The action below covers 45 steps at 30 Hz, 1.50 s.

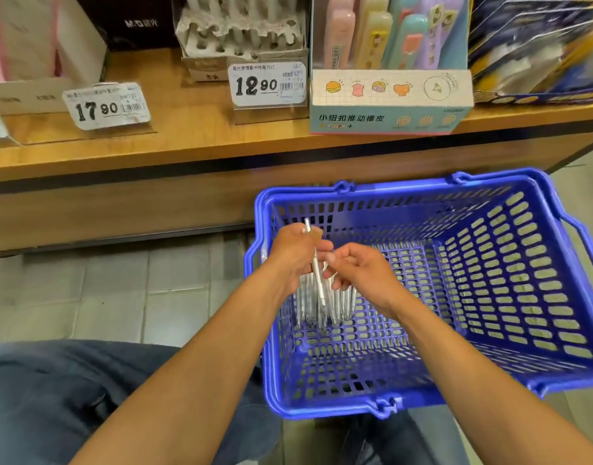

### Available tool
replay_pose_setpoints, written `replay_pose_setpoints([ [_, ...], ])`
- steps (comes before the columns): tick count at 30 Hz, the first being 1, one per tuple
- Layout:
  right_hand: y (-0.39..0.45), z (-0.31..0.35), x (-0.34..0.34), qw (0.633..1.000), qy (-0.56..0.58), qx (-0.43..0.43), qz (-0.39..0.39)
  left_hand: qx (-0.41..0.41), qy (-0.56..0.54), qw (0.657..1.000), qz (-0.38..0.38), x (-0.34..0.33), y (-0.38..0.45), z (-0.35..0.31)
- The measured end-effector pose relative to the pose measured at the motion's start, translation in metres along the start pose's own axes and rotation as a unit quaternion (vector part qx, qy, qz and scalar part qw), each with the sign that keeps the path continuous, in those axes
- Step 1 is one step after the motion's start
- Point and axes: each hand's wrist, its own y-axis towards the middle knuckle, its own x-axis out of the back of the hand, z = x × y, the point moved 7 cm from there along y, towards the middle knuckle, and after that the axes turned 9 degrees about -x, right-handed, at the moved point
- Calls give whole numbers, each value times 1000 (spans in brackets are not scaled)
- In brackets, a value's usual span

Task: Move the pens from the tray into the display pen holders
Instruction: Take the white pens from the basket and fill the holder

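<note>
Both hands meet over a blue basket [489,263] at 5 o'clock. The left hand [293,255] grips a bundle of clear pens [325,303], tips down; the right hand [358,266] pinches 1 pen [316,266]. At 12 o'clock on the wooden shelf [194,129] stand the pen holder [241,35], 2 price tags and an eraser box [390,102].

A wooden shelf [194,142] runs across the upper part of the view, with a darker recessed edge below its top and a wooden front panel [120,209] beneath. Under it lies a floor of pale grey tiles [113,290] with thin joints. The light is even and warm
</note>
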Motion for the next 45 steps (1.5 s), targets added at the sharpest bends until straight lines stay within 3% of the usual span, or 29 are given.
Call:
replay_pose_setpoints([
  [2, 21, -28, 26, 993, -72, -58, -78, -9, -1, 1000, -17, 3, 1, -2],
  [4, 41, -69, 50, 948, -227, -157, -157, -12, -2, 1000, -26, 6, 0, -4],
  [7, 56, -124, 57, 877, -362, -278, -152, -9, -10, 999, -33, 8, 1, -3],
  [9, 66, -139, 54, 861, -393, -284, -152, -9, -12, 999, -36, 8, 3, -1],
  [17, 82, -140, 62, 859, -371, -280, -214, -6, -22, 999, -33, 10, 10, 8],
  [22, 76, -147, 61, 843, -413, -295, -177, -2, -37, 999, -33, 9, 8, 6],
  [26, 67, -139, 64, 863, -372, -300, -163, 3, -38, 999, -32, 9, 6, 6],
  [30, 57, -102, 57, 942, -217, -226, -121, 9, -52, 998, -31, 7, 5, 4],
  [34, 31, -45, 41, 987, -84, -128, -53, 3, -65, 997, -34, 6, 4, 1],
  [38, -2, -2, 21, 998, -53, -27, -29, 3, -85, 996, -28, 5, 2, -3],
  [45, -11, 14, -19, 998, -62, 6, -4, 12, -117, 993, 10, 0, 2, -6],
])
